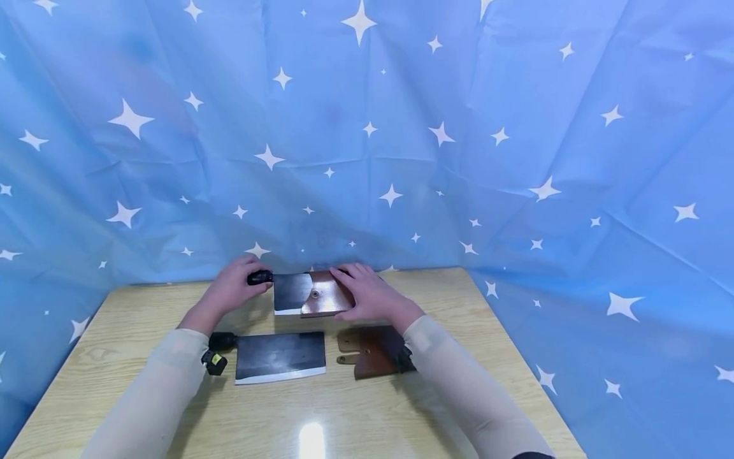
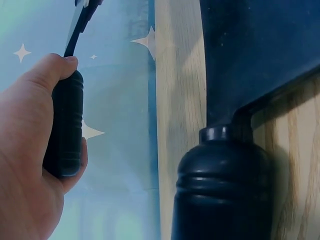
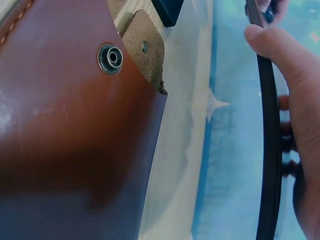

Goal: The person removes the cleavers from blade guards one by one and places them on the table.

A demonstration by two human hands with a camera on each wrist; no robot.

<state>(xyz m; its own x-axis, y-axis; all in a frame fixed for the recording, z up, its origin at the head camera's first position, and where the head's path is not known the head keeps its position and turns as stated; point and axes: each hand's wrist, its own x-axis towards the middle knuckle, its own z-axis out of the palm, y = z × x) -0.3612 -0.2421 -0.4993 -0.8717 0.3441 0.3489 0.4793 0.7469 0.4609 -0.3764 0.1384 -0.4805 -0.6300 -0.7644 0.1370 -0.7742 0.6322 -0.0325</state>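
Note:
My left hand (image 1: 236, 284) grips the black handle (image 2: 67, 130) of a cleaver (image 1: 291, 294) near the back of the table. A brown leather sheath (image 1: 325, 296) with a metal snap covers the far part of its blade, and a dark strip of blade with a bright edge shows beside the handle. My right hand (image 1: 371, 294) holds that sheath at its right end; in the right wrist view the thumb lies on one face and the fingers behind. Together they are held up in front of the blue cloth.
Nearer me, a second cleaver (image 1: 281, 357) lies flat on the wooden table (image 1: 275, 421), its black handle by my left forearm. To its right lies another brown leather sheath (image 1: 373, 360) with two tabs, partly behind my right sleeve. A starry blue cloth (image 1: 367, 191) hangs behind.

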